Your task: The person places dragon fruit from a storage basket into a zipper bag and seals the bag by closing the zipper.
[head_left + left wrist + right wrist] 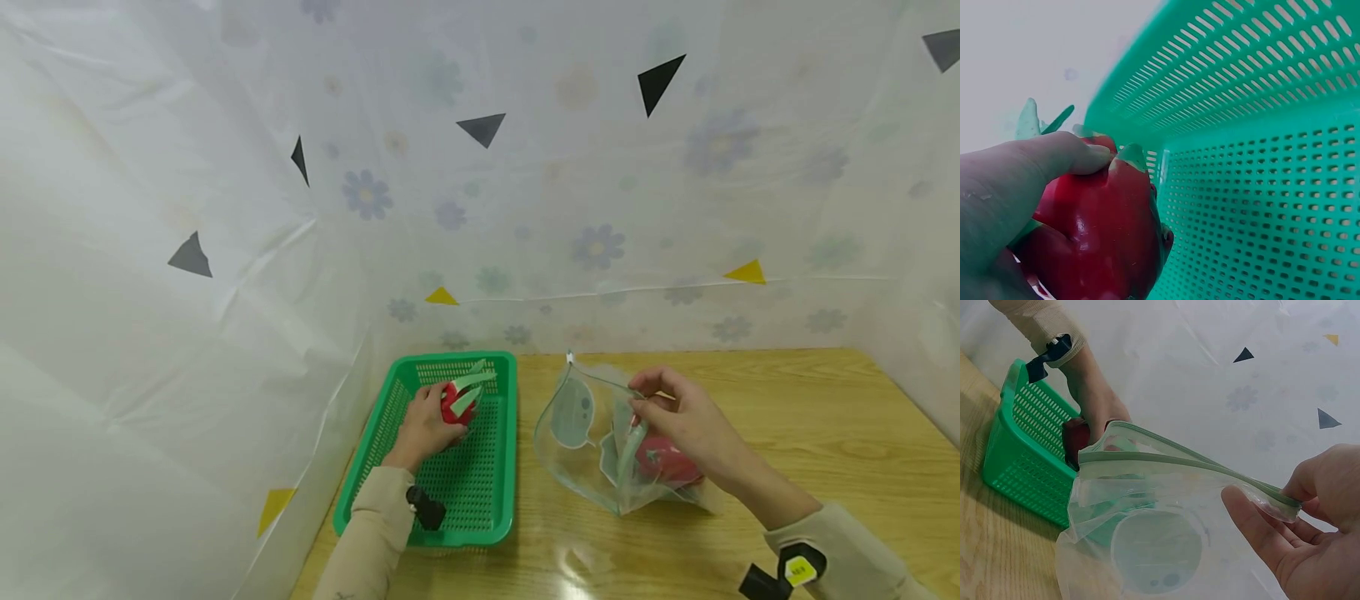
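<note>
My left hand [429, 427] grips a red dragon fruit [1107, 231] with green leafy tips, low inside the green plastic basket [480, 492]. In the left wrist view the thumb presses on its glossy skin near the tips. To the right, a clear zip bag [551, 458] stands on the table with its mouth parted. My right hand [693, 425] pinches the bag's rim [1260, 487] between thumb and fingers. A reddish-pink object [667, 462] lies inside the bag, seen through the plastic; its kind is unclear.
Basket and bag stand side by side on a wooden table [810, 433]. Pale plastic sheeting [525, 208] with flower prints and stuck-on triangles hangs behind the table, and more closes off the left and right sides.
</note>
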`<state>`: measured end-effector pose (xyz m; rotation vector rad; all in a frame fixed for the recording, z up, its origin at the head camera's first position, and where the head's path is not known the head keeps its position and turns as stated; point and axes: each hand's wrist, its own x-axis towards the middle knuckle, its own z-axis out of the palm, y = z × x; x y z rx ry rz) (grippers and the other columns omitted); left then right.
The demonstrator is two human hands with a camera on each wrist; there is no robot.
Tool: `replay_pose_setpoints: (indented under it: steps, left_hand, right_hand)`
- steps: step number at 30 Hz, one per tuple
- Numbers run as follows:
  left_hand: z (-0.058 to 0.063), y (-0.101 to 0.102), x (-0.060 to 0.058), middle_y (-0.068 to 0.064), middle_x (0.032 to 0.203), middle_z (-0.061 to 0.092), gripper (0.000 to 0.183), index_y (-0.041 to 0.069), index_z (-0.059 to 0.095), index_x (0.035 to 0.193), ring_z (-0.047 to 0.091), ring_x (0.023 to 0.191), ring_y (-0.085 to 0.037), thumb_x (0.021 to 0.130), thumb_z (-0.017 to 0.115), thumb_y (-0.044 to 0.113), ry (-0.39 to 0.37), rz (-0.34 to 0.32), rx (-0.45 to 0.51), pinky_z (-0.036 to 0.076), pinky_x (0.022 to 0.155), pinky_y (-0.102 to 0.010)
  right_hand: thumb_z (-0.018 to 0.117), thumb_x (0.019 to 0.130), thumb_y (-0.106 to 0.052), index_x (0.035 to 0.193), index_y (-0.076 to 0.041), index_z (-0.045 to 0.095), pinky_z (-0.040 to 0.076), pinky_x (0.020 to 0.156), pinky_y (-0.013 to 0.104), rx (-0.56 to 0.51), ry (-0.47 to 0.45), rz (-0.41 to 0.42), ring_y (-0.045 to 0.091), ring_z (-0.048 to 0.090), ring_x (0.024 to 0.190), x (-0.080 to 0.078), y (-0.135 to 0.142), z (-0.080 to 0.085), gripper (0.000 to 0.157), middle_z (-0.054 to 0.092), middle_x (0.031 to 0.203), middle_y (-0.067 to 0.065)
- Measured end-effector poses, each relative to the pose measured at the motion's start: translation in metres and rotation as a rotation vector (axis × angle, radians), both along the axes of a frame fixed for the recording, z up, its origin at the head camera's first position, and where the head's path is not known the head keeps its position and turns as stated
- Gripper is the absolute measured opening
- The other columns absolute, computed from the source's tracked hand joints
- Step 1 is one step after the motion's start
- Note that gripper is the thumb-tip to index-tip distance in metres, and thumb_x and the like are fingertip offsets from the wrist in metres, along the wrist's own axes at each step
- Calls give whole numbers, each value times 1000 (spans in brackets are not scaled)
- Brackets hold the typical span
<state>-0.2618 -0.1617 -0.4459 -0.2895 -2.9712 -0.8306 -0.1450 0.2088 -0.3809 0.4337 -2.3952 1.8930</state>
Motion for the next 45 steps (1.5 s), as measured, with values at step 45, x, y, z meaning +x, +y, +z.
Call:
replay_pose_setpoints:
  steps: [45]
  left_hand:
    - [40,22,29,-6,141,50,80,20,39,150,55,118,-27,82,81,30,11,-19,382,58,85,-42]
  right_hand:
    - [55,103,-18,123,2,47,59,71,33,28,-7,-12,15,66,83,-1,5,1,29,51,111,16]
